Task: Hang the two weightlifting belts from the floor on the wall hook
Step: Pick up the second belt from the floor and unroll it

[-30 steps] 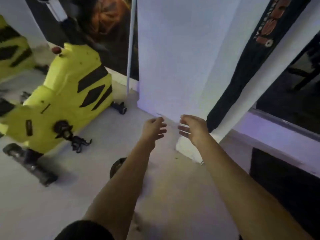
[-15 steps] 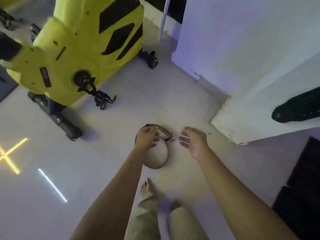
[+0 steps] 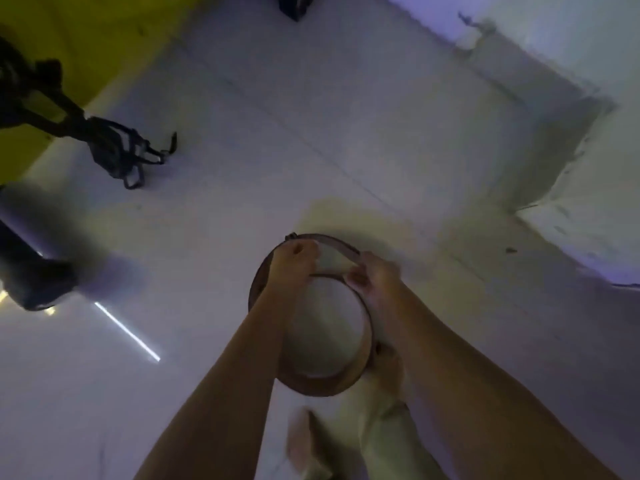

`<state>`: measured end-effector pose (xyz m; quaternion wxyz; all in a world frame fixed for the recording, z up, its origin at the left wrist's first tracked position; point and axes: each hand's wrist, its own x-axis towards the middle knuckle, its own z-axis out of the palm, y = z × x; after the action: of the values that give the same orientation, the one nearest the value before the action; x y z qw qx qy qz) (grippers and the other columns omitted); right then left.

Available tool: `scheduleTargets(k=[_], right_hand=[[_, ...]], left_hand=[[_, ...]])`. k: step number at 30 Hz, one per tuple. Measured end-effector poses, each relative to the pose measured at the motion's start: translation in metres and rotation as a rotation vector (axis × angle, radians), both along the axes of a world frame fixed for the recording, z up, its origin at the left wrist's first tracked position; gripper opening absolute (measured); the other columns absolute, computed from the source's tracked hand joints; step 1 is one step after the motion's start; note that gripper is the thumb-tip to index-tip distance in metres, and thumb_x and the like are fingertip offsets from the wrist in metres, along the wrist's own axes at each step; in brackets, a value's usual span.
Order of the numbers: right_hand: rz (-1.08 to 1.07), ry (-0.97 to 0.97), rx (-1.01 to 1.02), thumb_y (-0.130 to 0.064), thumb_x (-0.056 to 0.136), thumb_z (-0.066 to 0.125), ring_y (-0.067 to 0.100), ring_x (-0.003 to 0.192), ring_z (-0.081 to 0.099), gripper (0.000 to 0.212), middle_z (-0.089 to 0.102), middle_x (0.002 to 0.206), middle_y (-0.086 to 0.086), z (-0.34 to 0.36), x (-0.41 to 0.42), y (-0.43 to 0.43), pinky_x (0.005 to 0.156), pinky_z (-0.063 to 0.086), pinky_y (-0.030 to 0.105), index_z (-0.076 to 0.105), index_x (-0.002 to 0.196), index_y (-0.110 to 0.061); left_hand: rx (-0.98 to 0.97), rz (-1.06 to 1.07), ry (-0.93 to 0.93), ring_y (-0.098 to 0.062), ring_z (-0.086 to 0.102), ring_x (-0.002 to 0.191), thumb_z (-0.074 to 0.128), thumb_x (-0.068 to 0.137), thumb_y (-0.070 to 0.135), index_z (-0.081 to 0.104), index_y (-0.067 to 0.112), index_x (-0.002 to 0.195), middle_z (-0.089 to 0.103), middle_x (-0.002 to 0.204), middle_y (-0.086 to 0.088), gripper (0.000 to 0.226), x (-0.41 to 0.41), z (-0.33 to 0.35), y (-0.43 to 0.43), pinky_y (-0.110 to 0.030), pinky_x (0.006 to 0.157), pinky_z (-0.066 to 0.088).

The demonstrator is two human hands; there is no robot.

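A brown leather weightlifting belt (image 3: pixel 322 384), coiled into a ring, lies on the pale floor just ahead of my feet. My left hand (image 3: pixel 294 263) grips the far left part of the ring. My right hand (image 3: pixel 375 277) is closed on the far right part, beside the loose strap end that arcs over the top. Both forearms cross over the coil and hide parts of its sides. Only this belt is in view; the wall hook is out of frame.
A yellow exercise bike (image 3: pixel 69 46) with a black pedal (image 3: pixel 128 152) and a dark base foot (image 3: pixel 31 271) stands at the left. A white wall corner (image 3: pixel 571 188) juts in at the right. My bare foot (image 3: pixel 304 445) and trouser leg (image 3: pixel 391 441) are below the belt.
The view has tilted down and closer to the floor. Both hands moved from open air down onto the coiled belt and closed on its far edge.
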<state>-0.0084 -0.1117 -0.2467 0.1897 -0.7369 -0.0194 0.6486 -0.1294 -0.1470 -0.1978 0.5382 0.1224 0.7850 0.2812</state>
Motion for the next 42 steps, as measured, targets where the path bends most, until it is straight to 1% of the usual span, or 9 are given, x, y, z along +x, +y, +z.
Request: scheduleTargets(k=[4,10,13,15,20,24,27,33,42], right_hand=[[-0.086,0.074,-0.074,-0.025,0.097,0.041,0.02,0.062,0.049,0.021,0.055,0.086,0.019,-0.093,-0.021,0.02,0.083,0.052,0.041,0.047,0.108,-0.007],[-0.297,0.077,-0.091,-0.019,0.096,0.042,0.028,0.079,0.056,0.032,0.056,0.089,0.017,-0.149,-0.04,0.036,0.076,0.049,0.041,0.048,0.121,0.0],[-0.398,0.099,-0.05,-0.004,0.094,0.045,0.039,0.113,0.056,0.034,0.055,0.125,0.026,-0.134,-0.044,0.044,0.079,0.051,0.043,0.043,0.128,0.003],[-0.426,0.12,-0.037,0.0,0.093,0.048,0.041,0.117,0.054,0.042,0.051,0.13,0.027,-0.108,-0.042,0.052,0.084,0.053,0.046,0.038,0.133,0.002],[-0.298,0.144,0.046,0.004,0.09,0.047,0.038,0.097,0.061,0.038,0.058,0.114,0.026,-0.01,-0.035,0.062,0.068,0.054,0.042,0.044,0.128,0.004],[-0.177,0.182,0.119,0.003,0.091,0.049,0.03,0.069,0.06,0.023,0.059,0.094,0.021,0.091,-0.021,0.062,0.047,0.054,0.038,0.05,0.114,0.002],[-0.016,0.196,0.195,0.002,0.092,0.048,0.028,0.066,0.059,0.025,0.059,0.086,0.018,0.167,-0.006,0.055,0.037,0.054,0.029,0.052,0.117,0.004],[0.203,0.158,0.45,-0.006,0.095,0.046,0.025,0.067,0.058,0.016,0.06,0.083,0.009,0.321,0.036,0.035,0.06,0.056,0.035,0.053,0.108,-0.009],[0.059,-0.035,0.786,-0.01,0.094,0.05,0.021,0.068,0.059,0.017,0.062,0.09,0.008,0.545,0.114,-0.031,0.06,0.05,0.03,0.054,0.11,-0.012]], left_hand=[[-0.043,-0.005,-0.016,-0.021,0.052,0.074,0.053,0.086,0.021,0.052,0.02,0.062,0.055,0.075,-0.007,0.024,-0.004,-0.084,0.028,-0.033,0.069,0.047],[-0.029,-0.018,0.003,-0.019,0.055,0.073,0.053,0.089,0.02,0.056,0.024,0.068,0.061,0.087,-0.01,0.022,-0.013,-0.145,0.051,-0.03,0.063,0.047],[-0.004,-0.025,0.043,-0.021,0.05,0.074,0.056,0.084,0.025,0.053,0.023,0.063,0.057,0.081,-0.009,0.021,-0.018,-0.142,0.054,-0.03,0.067,0.043],[0.032,-0.073,0.071,-0.02,0.048,0.075,0.056,0.082,0.025,0.055,0.02,0.07,0.053,0.079,-0.01,0.014,-0.02,-0.127,0.056,-0.031,0.071,0.04],[0.073,-0.217,0.169,-0.021,0.058,0.099,0.059,0.087,0.022,0.063,0.01,0.115,0.065,0.116,-0.012,0.03,-0.022,-0.05,0.071,-0.032,0.087,0.045],[0.113,-0.404,0.117,-0.024,0.05,0.124,0.054,0.092,0.026,0.055,0.003,0.126,0.054,0.134,-0.011,0.041,-0.015,0.041,0.086,-0.026,0.101,0.035],[0.192,-0.509,0.033,-0.02,0.056,0.107,0.05,0.094,0.027,0.06,0.002,0.118,0.061,0.115,-0.01,0.036,-0.007,0.116,0.088,-0.021,0.083,0.043],[0.385,-0.493,-0.115,0.002,0.061,0.056,0.058,0.089,0.008,0.062,0.003,0.104,0.066,0.074,0.001,0.016,0.018,0.263,0.075,-0.012,0.053,0.049],[0.697,-0.486,-0.23,-0.001,0.061,0.055,0.06,0.084,-0.001,0.064,0.004,0.099,0.068,0.054,0.013,0.016,0.105,0.481,0.033,-0.018,0.065,0.053]])
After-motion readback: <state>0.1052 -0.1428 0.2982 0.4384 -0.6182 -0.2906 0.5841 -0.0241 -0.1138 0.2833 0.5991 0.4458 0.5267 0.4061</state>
